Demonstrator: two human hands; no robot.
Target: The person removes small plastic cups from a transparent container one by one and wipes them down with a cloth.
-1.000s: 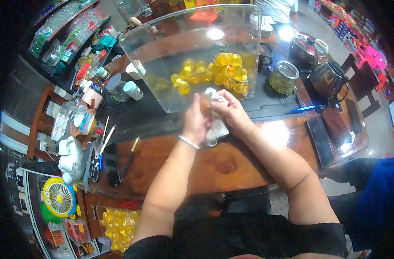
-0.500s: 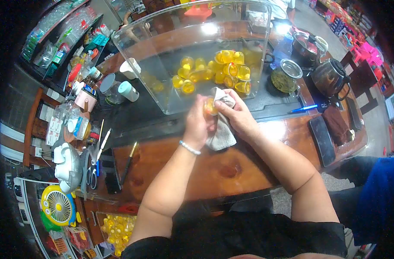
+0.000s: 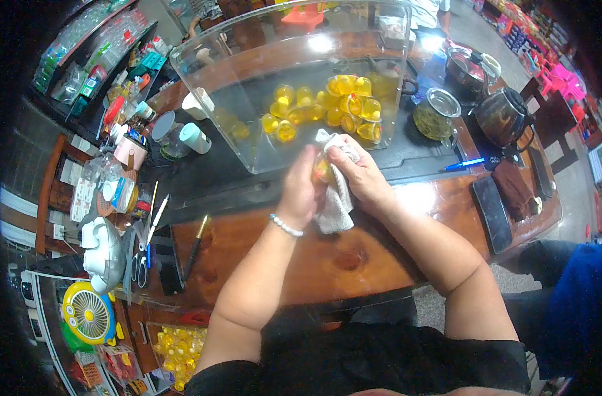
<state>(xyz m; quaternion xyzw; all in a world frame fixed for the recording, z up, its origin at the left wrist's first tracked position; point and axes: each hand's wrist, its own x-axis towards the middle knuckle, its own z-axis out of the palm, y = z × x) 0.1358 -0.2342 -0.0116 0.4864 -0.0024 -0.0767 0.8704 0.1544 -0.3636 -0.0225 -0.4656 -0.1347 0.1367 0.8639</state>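
My left hand, with a beaded bracelet at the wrist, is closed around a small yellow see-through capsule. Part of the capsule is hidden by fingers and fabric, and the left fingers are a little blurred. My right hand grips a pale grey cloth and presses it against the capsule's right side. The cloth's lower end hangs over the table edge of the dark inlay. Just beyond both hands stands a large clear plastic box, with several similar yellow capsules piled inside.
On the right are a glass teapot, a dark coffee pot, a blue pen and a phone. Scissors and a black pen lie left. Lower left, a container holds more yellow capsules.
My right hand has shifted slightly, bringing the cloth further over the capsule. The cloth's hanging part looks narrower and more bunched. My left hand has moved only slightly.
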